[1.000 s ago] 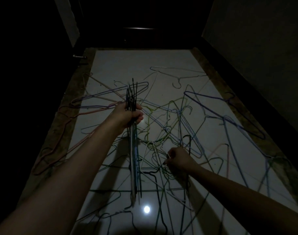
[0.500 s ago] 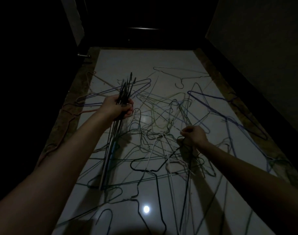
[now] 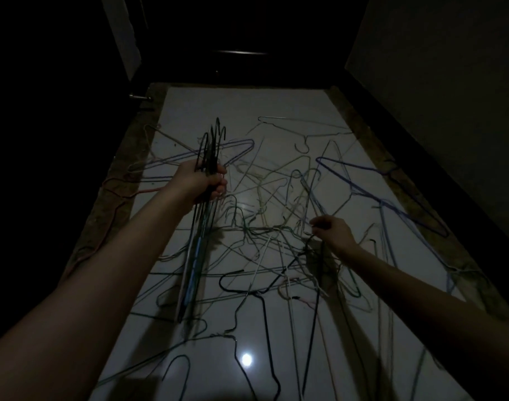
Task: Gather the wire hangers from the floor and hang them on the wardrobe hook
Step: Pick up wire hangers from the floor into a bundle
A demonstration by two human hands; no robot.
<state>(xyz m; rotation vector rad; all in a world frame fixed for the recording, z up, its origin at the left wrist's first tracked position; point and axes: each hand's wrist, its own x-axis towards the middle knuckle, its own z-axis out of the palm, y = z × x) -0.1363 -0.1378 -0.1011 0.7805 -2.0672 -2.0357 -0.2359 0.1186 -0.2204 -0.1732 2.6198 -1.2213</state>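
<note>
The left hand (image 3: 199, 183) is curled tight around a bundle of gathered hangers (image 3: 202, 227), hooks pointing far, the bodies trailing near toward the floor. The right hand (image 3: 333, 231), low over the tangle of loose wire hangers (image 3: 276, 235) spread across the pale glossy floor (image 3: 233, 111), seems to pinch one wire, though the dim light blurs its fingertips

Two hands are seen, one bundle of hangers (image 3: 202, 227) is held at centre left, and loose hangers (image 3: 276, 241) too tangled to be counted.
</note>
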